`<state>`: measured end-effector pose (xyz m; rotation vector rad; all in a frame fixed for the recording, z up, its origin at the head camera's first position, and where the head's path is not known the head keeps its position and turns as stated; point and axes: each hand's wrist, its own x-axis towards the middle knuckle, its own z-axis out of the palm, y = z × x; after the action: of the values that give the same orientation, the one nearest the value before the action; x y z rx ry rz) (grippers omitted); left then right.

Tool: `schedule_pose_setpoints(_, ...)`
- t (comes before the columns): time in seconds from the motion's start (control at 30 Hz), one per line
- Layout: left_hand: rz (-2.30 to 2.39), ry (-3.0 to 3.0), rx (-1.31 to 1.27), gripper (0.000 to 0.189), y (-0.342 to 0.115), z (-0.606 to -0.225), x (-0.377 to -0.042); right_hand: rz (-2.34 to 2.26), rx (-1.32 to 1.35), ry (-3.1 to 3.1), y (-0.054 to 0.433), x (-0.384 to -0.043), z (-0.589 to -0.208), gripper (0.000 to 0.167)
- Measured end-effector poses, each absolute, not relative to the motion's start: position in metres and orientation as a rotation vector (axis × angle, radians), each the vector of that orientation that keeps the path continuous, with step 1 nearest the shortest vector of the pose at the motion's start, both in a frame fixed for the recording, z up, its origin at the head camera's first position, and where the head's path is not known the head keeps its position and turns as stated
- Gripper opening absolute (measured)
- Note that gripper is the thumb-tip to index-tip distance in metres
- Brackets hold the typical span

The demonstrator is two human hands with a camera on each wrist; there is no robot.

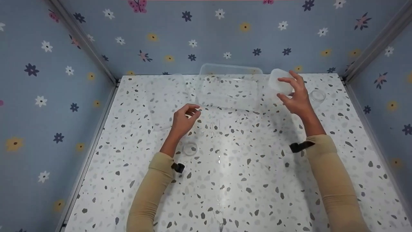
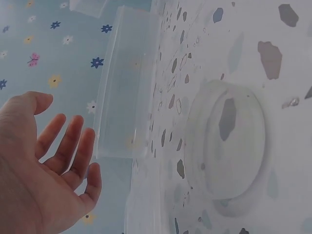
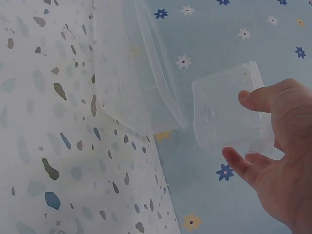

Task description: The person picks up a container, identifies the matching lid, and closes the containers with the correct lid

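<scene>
My right hand (image 1: pixel 297 96) holds a small translucent plastic container (image 1: pixel 276 83) above the table's back right. In the right wrist view, the thumb lies on one side of this container (image 3: pixel 226 109) and fingers on the other. My left hand (image 1: pixel 184 120) hovers left of centre, its fingers loosely bent and holding nothing in the left wrist view. Between the hands, at the back, stands a large clear plastic tub (image 1: pixel 231 67). A flat clear rectangular piece (image 1: pixel 167 100), perhaps a lid, lies beside the left hand. Near the left wrist is a round clear piece (image 2: pixel 229 146).
A small round clear container (image 1: pixel 318 96) stands to the right of my right hand. Some tiny transparent bits (image 1: pixel 212 126) lie near the middle of the speckled table (image 1: pixel 244 193). Flower-patterned walls (image 1: pixel 206 35) enclose the back and sides.
</scene>
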<state>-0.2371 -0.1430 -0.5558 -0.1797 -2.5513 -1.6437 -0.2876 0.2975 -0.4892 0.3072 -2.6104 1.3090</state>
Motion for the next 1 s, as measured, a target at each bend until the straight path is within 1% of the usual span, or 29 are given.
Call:
schedule_pose_setpoints(0.3, -1.654, -2.536, -0.186, 0.026, -0.147, -0.556, -0.236, 1.282, 0.218, -2.596, 0.305, -0.303, -0.499, 0.048)
schedule_pose_setpoints(0.57, -1.644, -2.536, -0.148, 0.032, -0.149, -0.555, -0.238, 1.203, 0.154, -2.618, 0.305, -0.318, -0.512, 0.048)
schedule_pose_setpoints(1.0, -1.663, -2.541, -0.111, 0.034, -0.156, -0.558, -0.237, 1.264, -0.015, -2.735, 0.313, -0.327, -0.533, 0.051)
